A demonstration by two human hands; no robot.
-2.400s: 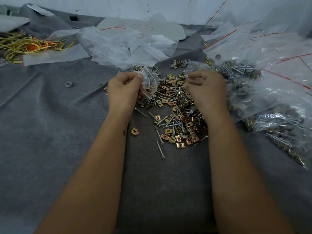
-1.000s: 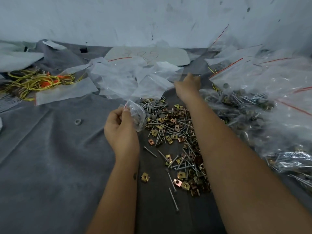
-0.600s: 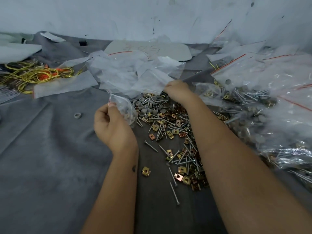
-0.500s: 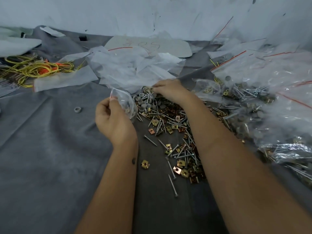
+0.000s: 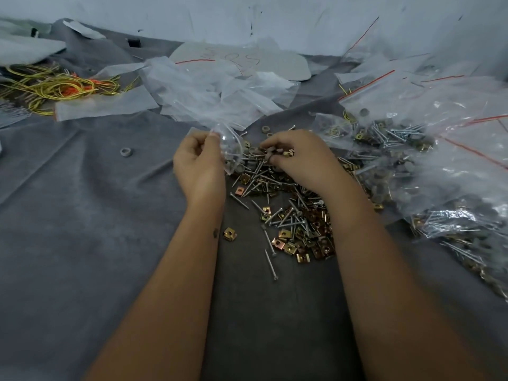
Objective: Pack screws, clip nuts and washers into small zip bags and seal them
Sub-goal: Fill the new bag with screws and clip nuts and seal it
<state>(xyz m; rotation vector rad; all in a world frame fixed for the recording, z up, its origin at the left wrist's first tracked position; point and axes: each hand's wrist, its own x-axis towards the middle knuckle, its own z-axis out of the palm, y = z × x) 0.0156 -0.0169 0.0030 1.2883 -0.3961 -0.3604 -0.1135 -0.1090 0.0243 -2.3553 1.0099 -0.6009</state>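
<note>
- Left hand (image 5: 198,163): fingers curled, pinching the mouth of a small clear plastic zip bag (image 5: 233,152), which hangs tilted just above the far end of the loose pile near the middle of the grey cloth surface (image 5: 82,215). A few grey pieces show through its wall; it is not yet sealed.
- Right hand (image 5: 298,158): fingers curled down into the small grey ring washers (image 5: 265,129) at the far end of the pile. They appear to pinch one or more pieces, but which cannot be told.
- Loose stock: thin silver screws (image 5: 270,264) and brass-coloured square clip nuts (image 5: 302,258) lie tangled together, spreading from the hands toward the near edge. One clip nut (image 5: 229,233) and one washer (image 5: 126,152) sit apart, toward the left edge.
- Risk, miscount: the parts are interlocked, so a pinch may likely drag an extra screw or nut along.
- Risk, spillage: the bag is held by one side of its mouth only. If the opening sags shut, pieces could strike the rim and drop back into the pile.
- Risk, puncture: screw points could pierce the thin film if pushed in tip first.
- Risk, mix-up: large clear filled zip bags with red seal lines (image 5: 428,149) crowd the right edge, touching the pile. A slipping bag could bury sorted parts.
</note>
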